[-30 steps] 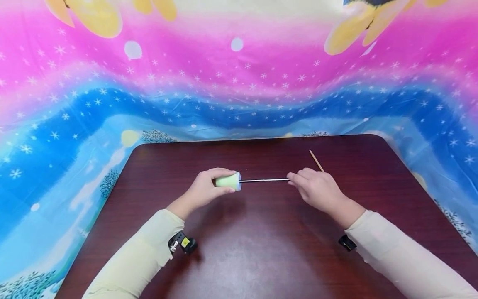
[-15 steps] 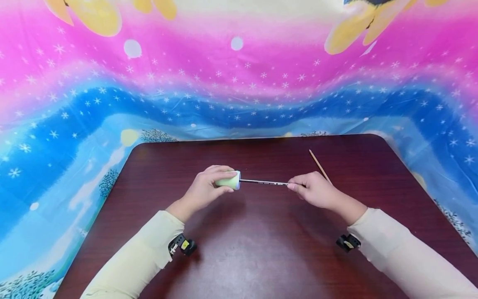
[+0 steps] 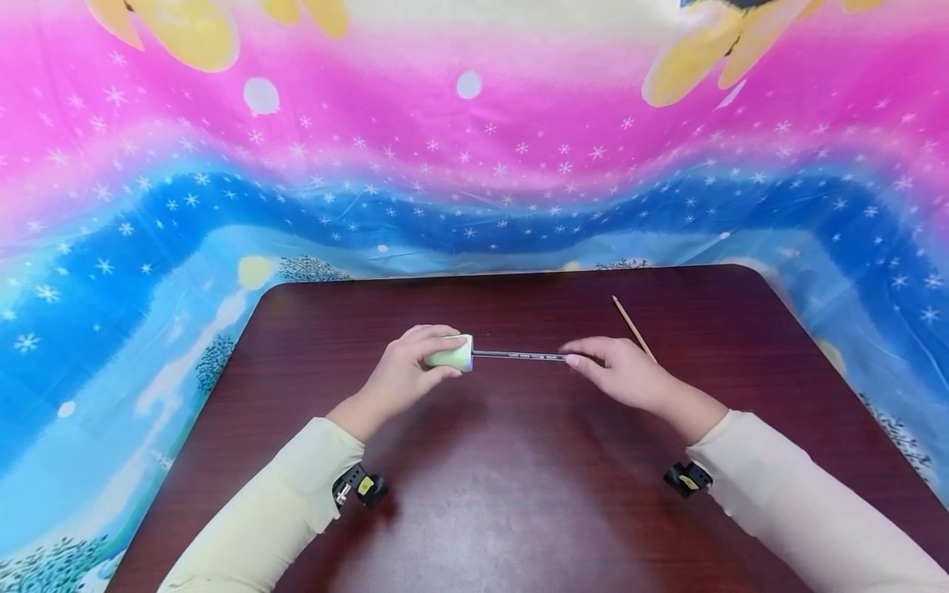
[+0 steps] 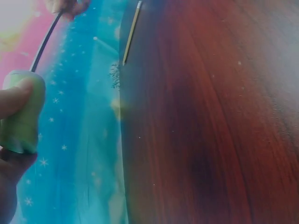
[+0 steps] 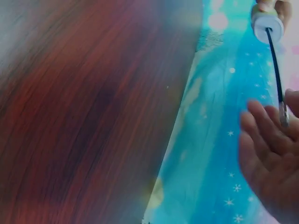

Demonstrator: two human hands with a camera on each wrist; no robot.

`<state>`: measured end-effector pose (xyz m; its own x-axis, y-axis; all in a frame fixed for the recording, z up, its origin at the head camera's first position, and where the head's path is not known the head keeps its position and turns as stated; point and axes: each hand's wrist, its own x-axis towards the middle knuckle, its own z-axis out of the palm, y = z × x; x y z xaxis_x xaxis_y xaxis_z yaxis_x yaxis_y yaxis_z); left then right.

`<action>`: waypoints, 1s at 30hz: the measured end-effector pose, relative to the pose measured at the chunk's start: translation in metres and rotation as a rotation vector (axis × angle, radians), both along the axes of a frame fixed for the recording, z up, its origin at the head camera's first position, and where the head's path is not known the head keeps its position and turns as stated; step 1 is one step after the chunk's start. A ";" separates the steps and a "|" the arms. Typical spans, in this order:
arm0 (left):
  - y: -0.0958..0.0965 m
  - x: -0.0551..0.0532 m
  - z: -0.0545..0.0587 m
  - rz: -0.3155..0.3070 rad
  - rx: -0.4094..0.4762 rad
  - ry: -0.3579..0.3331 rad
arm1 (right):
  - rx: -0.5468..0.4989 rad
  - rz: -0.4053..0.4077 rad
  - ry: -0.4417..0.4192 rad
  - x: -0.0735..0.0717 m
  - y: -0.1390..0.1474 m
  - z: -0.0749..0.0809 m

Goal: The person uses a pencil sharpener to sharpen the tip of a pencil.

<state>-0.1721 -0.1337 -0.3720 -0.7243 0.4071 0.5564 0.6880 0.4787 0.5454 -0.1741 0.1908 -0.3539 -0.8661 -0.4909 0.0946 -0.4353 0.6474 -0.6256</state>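
Observation:
In the head view, my left hand [image 3: 404, 371] grips a pale green, barrel-shaped pencil sharpener [image 3: 448, 355] between thumb and fingers above the table. A dark pencil [image 3: 519, 355] with light lettering runs sideways from the hole in the sharpener's white end [image 5: 267, 29]. My right hand [image 3: 626, 371] is at the pencil's far end, thumb and index finger around it. Seen from the right wrist, the pencil's end [image 5: 283, 114] lies between the thumb and the fingers, with the other fingers loosely extended. Left thumb and fingers wrap the sharpener [image 4: 23, 112] in the left wrist view.
A light wood-coloured pencil [image 3: 633, 326] lies on the dark red-brown table [image 3: 504, 478], behind the right hand. A pink and blue patterned cloth [image 3: 474, 173] hangs around the table's far and side edges. Black wrist cameras [image 3: 363, 486] sit on both wrists.
The right hand's fingers have shifted and loosened around the pencil's end, and the lettered side of the pencil has turned into view. The left hand stays almost in place with the sharpener.

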 end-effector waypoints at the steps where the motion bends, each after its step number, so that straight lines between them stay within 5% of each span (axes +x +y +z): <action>1: 0.000 0.000 0.001 0.019 0.008 -0.048 | 0.034 -0.009 0.101 0.001 0.000 -0.001; 7: -0.003 -0.001 0.007 0.050 0.094 -0.274 | 0.069 0.001 0.593 0.001 0.001 -0.007; 13: -0.002 -0.002 0.010 0.038 0.096 -0.383 | 0.048 0.061 0.823 -0.002 0.001 -0.007; 23: 0.001 0.002 0.008 0.026 0.081 -0.379 | 0.077 0.105 0.936 -0.003 0.001 -0.010; 27: 0.003 0.002 0.005 0.007 0.075 -0.301 | 0.101 0.140 0.836 0.000 0.002 -0.007; 30: 0.002 0.003 0.004 -0.002 0.059 -0.213 | 0.115 0.137 0.653 0.003 0.002 -0.003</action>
